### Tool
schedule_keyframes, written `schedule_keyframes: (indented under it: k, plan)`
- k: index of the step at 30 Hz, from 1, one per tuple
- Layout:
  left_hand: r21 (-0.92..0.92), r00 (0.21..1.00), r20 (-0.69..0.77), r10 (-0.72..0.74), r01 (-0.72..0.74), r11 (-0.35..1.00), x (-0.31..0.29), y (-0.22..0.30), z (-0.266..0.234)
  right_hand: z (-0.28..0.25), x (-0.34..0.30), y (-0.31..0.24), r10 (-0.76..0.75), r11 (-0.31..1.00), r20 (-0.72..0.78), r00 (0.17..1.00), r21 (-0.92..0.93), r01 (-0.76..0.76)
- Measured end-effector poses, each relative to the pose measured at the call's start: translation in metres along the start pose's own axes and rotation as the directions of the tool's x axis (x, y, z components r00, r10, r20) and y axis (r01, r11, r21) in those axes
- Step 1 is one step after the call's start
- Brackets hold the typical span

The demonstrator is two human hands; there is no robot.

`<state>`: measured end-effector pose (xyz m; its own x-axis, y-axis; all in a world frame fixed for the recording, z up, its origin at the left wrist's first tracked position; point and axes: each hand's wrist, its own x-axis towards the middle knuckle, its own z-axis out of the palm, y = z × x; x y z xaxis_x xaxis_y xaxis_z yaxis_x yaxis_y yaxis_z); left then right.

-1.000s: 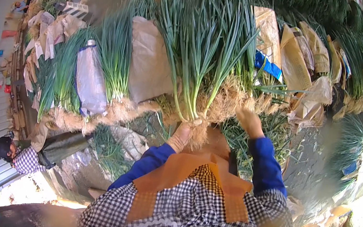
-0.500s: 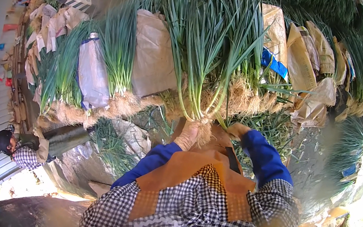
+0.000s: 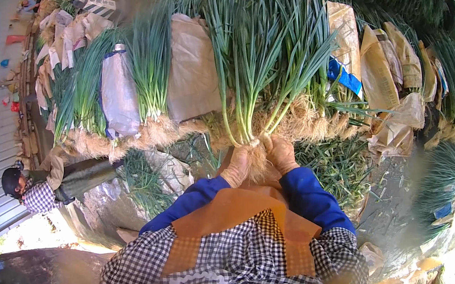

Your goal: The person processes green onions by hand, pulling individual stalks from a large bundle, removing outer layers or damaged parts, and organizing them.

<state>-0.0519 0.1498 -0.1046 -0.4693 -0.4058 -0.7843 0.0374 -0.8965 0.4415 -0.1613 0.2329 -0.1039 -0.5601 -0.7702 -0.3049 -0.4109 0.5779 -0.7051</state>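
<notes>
While both hands meet at the root end of one small green onion bunch (image 3: 245, 102), its leaves fan up and away, lying against the big pile of onions behind. Left hand (image 3: 237, 166): closed around the base, thumb up by the white ends, pale roots (image 3: 258, 164) hanging just to its right. Right hand (image 3: 282, 154): fingers curled in against the same base from the other side, touching; can't tell whether it actually pinches a stalk, fingertips are hidden. Bunch sits in front of the body, just beyond the orange cloth (image 3: 252, 207) over the checked garment (image 3: 238, 253). Blue sleeves (image 3: 315, 197) on both forearms.

Surroundings: tan sheet (image 3: 194, 72) and whitish sack (image 3: 121, 93) to the left, among more rooted onions (image 3: 150, 80). Tan sack with blue band (image 3: 347, 50) just right of the pile. Loose green leaves (image 3: 338, 170) on the ground near the right forearm. Co-worker in dark cap and checked top (image 3: 39, 196) at lower left, well apart from the bunch.
</notes>
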Motion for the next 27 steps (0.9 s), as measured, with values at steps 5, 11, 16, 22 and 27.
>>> schedule_keyframes:
  k: [5,11,16,22,27]
  plan:
    - [-0.039,0.999,0.045,-0.022,0.024,0.999,-0.002,-0.002,0.003,-0.047,-0.034,-0.008,-0.37,0.904,0.158,0.915,-0.164,0.394]
    - [-0.107,0.986,0.043,-0.163,0.167,0.98,-0.009,-0.014,0.015,-0.083,-0.044,-0.02,-0.518,0.785,0.198,0.832,-0.276,0.554]
    - [-0.326,0.991,0.096,0.098,-0.061,0.943,0.015,0.058,0.008,-0.072,-0.073,-0.011,-0.699,0.714,0.169,0.695,0.112,0.691]
    - [-0.339,0.958,0.287,-0.015,0.116,0.934,-0.001,0.07,0.013,-0.058,-0.038,0.056,-0.12,0.993,0.148,0.982,0.001,0.122]
    - [-0.252,0.938,0.345,0.008,0.085,0.964,-0.02,0.056,0.016,-0.077,0.022,-0.06,-0.154,0.83,0.014,0.988,0.544,0.121]
